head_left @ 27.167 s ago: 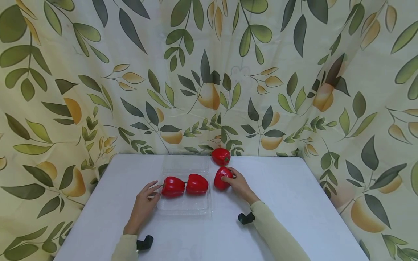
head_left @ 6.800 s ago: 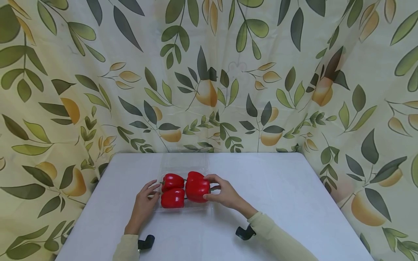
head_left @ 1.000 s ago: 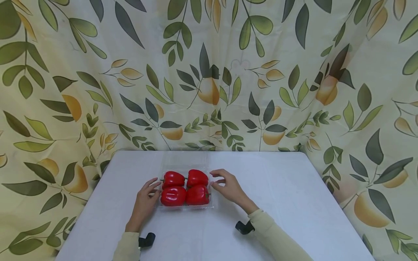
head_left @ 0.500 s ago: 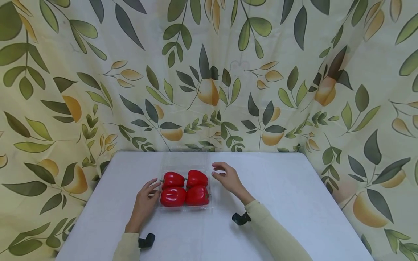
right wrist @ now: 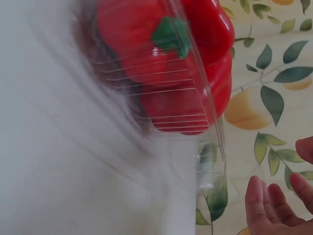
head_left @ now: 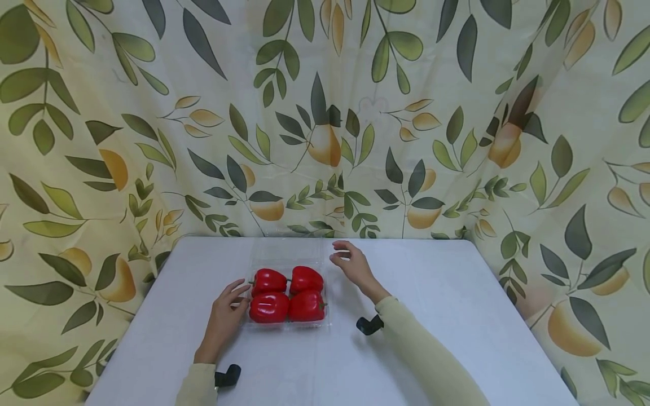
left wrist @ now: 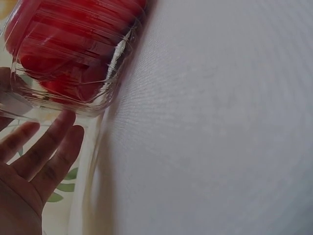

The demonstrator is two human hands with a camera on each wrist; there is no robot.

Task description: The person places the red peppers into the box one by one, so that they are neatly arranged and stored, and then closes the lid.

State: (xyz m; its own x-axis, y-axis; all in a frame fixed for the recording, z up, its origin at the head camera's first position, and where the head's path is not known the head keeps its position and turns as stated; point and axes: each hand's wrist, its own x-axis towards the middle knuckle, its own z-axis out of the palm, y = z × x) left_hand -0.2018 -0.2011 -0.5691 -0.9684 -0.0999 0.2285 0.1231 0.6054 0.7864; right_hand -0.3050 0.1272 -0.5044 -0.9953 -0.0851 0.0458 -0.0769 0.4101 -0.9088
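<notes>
Several red bell peppers sit in two rows in a clear plastic clamshell box, filling its base. The lid lies flipped back behind them. At the box's left side is my left hand, its fingertips against the wall. In the left wrist view, the fingers are fairly straight beneath the box corner; part of the hand is hidden behind the clear rim. My right hand hovers at the right of the lid, fingers loosely bent around nothing. A pepper's green stem shows through the wall in the right wrist view.
A white table bears the box. Behind it hangs a leaf-and-fruit patterned curtain, close to the table's back edge. Black wrist mounts stick out from both cuffs.
Earlier, two peppers were in the box, one outside and one in my right hand; now all are inside. In the last second my right hand moved from the box's right side back toward the lid.
</notes>
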